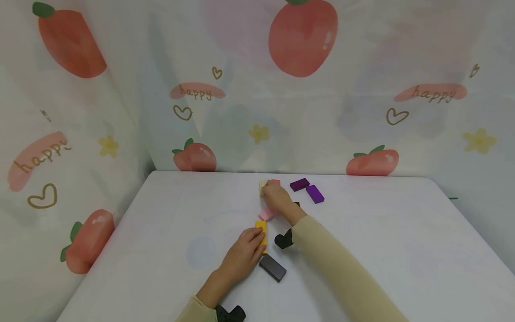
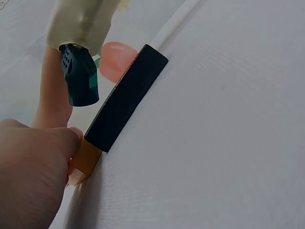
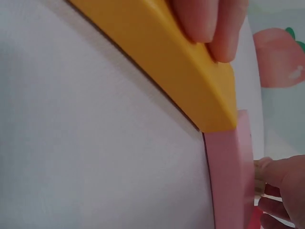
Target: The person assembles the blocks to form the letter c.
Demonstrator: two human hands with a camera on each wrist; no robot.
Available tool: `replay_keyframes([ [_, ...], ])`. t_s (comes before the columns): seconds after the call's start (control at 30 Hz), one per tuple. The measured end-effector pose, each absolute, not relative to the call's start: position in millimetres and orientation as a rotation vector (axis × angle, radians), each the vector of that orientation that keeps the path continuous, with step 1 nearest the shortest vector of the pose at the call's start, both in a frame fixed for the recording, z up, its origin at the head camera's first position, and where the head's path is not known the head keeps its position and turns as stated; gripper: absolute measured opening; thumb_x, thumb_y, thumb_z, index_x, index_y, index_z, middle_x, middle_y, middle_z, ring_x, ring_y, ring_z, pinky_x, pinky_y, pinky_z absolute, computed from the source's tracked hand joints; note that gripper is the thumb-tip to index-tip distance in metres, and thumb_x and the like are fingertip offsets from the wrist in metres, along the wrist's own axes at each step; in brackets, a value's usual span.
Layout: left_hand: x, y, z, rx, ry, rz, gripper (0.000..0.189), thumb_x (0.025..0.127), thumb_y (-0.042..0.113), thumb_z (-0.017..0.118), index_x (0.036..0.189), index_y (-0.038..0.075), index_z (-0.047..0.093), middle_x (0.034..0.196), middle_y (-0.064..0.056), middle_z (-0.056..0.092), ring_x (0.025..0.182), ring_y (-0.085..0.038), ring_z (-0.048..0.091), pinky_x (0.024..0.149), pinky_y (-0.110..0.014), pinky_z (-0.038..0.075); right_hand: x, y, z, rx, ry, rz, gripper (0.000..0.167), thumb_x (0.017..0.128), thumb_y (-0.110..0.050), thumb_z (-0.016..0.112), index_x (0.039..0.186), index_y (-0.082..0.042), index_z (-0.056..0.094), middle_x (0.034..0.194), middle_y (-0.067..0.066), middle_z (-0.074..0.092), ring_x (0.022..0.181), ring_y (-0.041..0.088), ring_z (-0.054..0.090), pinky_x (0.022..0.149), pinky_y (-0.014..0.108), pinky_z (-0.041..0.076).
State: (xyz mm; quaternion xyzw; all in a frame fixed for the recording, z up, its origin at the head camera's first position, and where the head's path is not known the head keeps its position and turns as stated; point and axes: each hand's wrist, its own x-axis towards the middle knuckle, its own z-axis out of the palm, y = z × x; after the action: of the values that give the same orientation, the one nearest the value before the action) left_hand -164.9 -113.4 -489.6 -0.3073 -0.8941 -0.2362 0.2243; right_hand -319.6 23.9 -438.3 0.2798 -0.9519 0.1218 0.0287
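My left hand (image 1: pixel 243 251) lies at a yellow block (image 1: pixel 263 243), fingertips over its top and thumb toward its near end. Farther back, my right hand (image 1: pixel 278 200) pinches a small cream block (image 1: pixel 262 188) between thumb and fingers, shown from the side in the right wrist view. A pink block (image 3: pixel 228 176) meets the far end of the yellow one. Against the yellow block's near end is a dark grey block (image 1: pixel 272 268), seen large in the left wrist view. Just beyond the right hand's fingers shows a coral block (image 1: pixel 276 182), partly hidden.
Two purple blocks, a dark one (image 1: pixel 299 184) and a brighter one (image 1: pixel 315 194), lie right of the right hand. A black block (image 1: pixel 297 203) peeks out behind the right wrist. The white table (image 1: pixel 382 250) meets a fruit-printed cloth backdrop (image 1: pixel 241 112) at its far edge.
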Motion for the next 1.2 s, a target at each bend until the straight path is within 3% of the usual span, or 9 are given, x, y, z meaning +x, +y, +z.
replay_keyframes([
  [0.13, -165, -114, -490, -0.844, -2.485, -0.632, 0.033, 0.088, 0.016, 0.063, 0.114, -0.003, 0.061, 0.118, -0.012, 0.054, 0.111, -0.023, 0.048, 0.093, -0.031, 0.042, -323, 18, -442, 0.784, -2.93, 0.319, 0.017, 0.088, -0.014, 0.062, 0.086, 0.002, 0.067, 0.084, 0.01, 0.051, 0.071, 0.021, 0.049, 0.072, 0.033, 0.048],
  [0.83, -165, -114, -488, -0.847, -2.487, -0.625, 0.032, 0.087, 0.016, 0.063, 0.114, -0.003, 0.062, 0.116, -0.011, 0.055, 0.11, -0.024, 0.049, 0.093, -0.031, 0.042, -324, 8, -438, 0.641, -3.003, 0.345, 0.018, 0.088, -0.014, 0.062, 0.087, 0.003, 0.065, 0.081, 0.009, 0.051, 0.07, 0.02, 0.051, 0.069, 0.033, 0.049],
  [1.2, -165, -114, -488, -0.848, -2.507, -0.611, 0.033, 0.089, 0.016, 0.062, 0.116, -0.003, 0.061, 0.118, -0.012, 0.054, 0.112, -0.023, 0.048, 0.094, -0.031, 0.041, -336, 28, -436, 0.636, -3.087, 0.516, 0.003, 0.079, -0.003, 0.06, 0.078, -0.002, 0.058, 0.074, 0.005, 0.053, 0.069, 0.02, 0.05, 0.066, 0.032, 0.045],
])
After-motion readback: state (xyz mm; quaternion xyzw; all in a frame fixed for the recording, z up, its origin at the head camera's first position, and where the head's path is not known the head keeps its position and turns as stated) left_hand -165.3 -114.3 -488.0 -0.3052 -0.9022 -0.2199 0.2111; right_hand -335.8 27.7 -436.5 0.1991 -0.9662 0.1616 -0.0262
